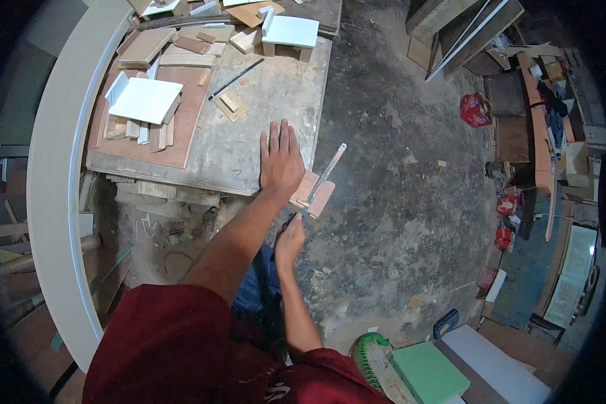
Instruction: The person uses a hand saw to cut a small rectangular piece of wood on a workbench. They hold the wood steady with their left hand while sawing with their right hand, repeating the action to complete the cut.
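Observation:
My left hand lies flat near the front right corner of the worktable, fingers stretched out. Against its palm side is a small light-brown wooden board that sticks out past the table edge. A narrow metal hacksaw blade, with a hole at its far tip, slants across this board. Below the board, my right hand is closed around the blade's near end, where something dark shows at the fingers. How far the board reaches under my left hand is hidden.
On the table, a white-topped wooden piece rests on blocks, with another behind. A black pencil-like stick lies beside small wood scraps. A long pale curved-looking panel stands left. A green box sits lower right.

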A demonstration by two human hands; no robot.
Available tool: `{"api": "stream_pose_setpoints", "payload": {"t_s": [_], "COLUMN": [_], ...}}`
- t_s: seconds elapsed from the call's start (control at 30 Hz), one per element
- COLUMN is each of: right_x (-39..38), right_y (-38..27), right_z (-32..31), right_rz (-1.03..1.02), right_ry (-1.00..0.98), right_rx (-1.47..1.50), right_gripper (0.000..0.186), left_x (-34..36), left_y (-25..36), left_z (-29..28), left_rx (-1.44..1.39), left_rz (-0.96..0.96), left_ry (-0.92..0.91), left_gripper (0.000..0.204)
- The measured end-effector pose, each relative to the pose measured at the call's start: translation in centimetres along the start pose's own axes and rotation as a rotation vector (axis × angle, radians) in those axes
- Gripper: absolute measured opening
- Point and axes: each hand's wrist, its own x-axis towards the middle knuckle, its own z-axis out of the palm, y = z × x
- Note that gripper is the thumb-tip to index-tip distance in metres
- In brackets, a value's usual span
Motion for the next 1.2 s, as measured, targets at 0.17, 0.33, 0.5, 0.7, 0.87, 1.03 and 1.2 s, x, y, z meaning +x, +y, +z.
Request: {"api": "stream_pose_setpoints", "payload": {"t_s": [0.17, 0.33, 0.5, 0.7, 0.87, 1.03, 1.2], "right_x": [-2.6, -1.6, -1.6, -4.0, 0.1, -1.5, -1.8], "right_y": [1.2, -1.1, -1.7, -2.2, -1.3, -1.5, -0.8], "right_z": [-0.1, 1.5, 2.3, 4.1, 4.2, 5.7, 6.4], "right_rz": [0.104, -0.031, 0.031, 0.008, 0.012, -0.148, -0.217], "right_ry": [-0.051, 0.034, 0.067, 0.101, 0.144, 0.215, 0.245], "right_rx": [0.022, 0.131, 0.256, 0.248, 0.272, 0.235, 0.192], "right_gripper": [0.042, 0.04, 0.039, 0.042, 0.045, 0.047, 0.045], "left_x": [0.7, 0.4, 0.1, 0.2, 0.2, 1.1, 0.9], "left_y": [0.3, 0.1, 0.3, -0.1, 0.2, 0.1, 0.2], "left_z": [0.0, -0.3, 0.1, 0.8, 0.7, 0.3, 0.2], "left_rx": [-0.018, 0.001, -0.007, -0.042, -0.047, -0.005, -0.071], "left_rz": [-0.001, 0.004, -0.009, -0.054, -0.066, -0.053, -0.046], "left_ry": [0.013, 0.027, 0.002, 0.063, 0.023, 0.083, 0.112], "left_gripper": [0.052, 0.052, 0.052, 0.052, 0.052, 0.051, 0.051]}}
